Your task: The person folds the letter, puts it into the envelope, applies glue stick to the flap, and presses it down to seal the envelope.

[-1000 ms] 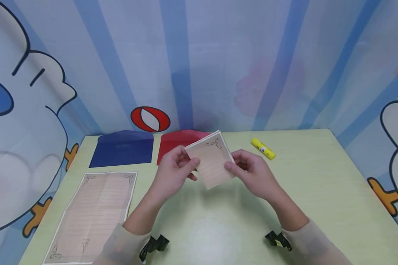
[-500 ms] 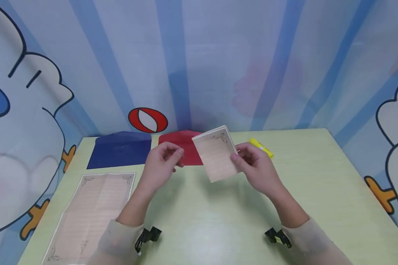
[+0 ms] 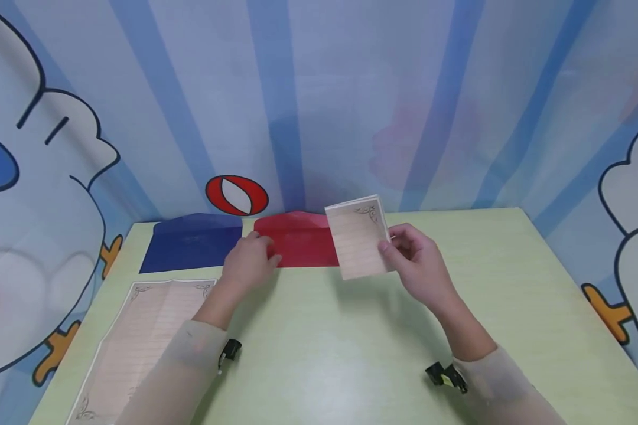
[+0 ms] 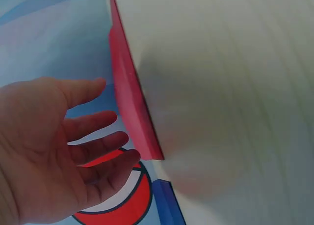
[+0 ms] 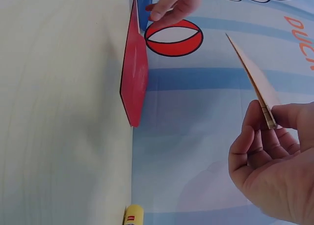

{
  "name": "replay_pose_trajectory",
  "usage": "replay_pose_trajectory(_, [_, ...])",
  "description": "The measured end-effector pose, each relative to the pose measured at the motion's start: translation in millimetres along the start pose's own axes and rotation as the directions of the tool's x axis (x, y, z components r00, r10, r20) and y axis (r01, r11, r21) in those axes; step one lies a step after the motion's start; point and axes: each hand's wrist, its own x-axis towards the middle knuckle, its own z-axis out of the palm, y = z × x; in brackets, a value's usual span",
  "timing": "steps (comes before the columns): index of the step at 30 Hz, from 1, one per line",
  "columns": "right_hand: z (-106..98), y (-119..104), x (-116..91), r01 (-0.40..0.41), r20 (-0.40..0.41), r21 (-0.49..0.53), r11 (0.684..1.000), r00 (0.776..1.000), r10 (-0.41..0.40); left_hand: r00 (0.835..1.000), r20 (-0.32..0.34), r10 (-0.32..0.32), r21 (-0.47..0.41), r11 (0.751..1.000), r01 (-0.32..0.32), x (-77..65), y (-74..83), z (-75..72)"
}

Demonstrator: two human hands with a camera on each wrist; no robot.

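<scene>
In the head view my right hand (image 3: 420, 265) pinches a folded sheet of letter paper (image 3: 355, 245) by its right edge, thumb in front. The right wrist view shows the folded paper (image 5: 255, 80) edge-on between thumb and fingers, above the table. My left hand (image 3: 247, 260) is over the left end of a red envelope (image 3: 305, 245) with its flap up. In the left wrist view the left hand (image 4: 44, 151) has loosely extended fingers and holds nothing. A gap shows there between its fingertips and the red envelope (image 4: 130, 97).
A blue envelope (image 3: 191, 245) lies left of the red one. An unfolded lined letter sheet (image 3: 154, 330) is at the table's front left, partly under my left sleeve. The right wrist view shows a yellow glue stick (image 5: 133, 215) near the back edge. A printed curtain (image 3: 340, 106) stands behind.
My left hand has let go of the folded letter paper and moved left to over the red envelope. My right hand has carried the paper slightly right and up, hiding the glue stick in the head view.
</scene>
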Motion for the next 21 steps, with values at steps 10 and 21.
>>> replay_pose_trajectory(10, [-7.1,18.7,8.2,-0.200,-0.023,-0.015,0.980,0.980,0.200,0.999,0.038,-0.010,0.172,0.985,0.003,9.1,-5.5,14.4])
replay_pose_trajectory(21, [-13.0,33.4,13.4,-0.313,-0.039,-0.006,0.950,0.949,0.312,0.995,0.091,0.048,0.179,0.982,-0.064,0.8,-6.7,12.8])
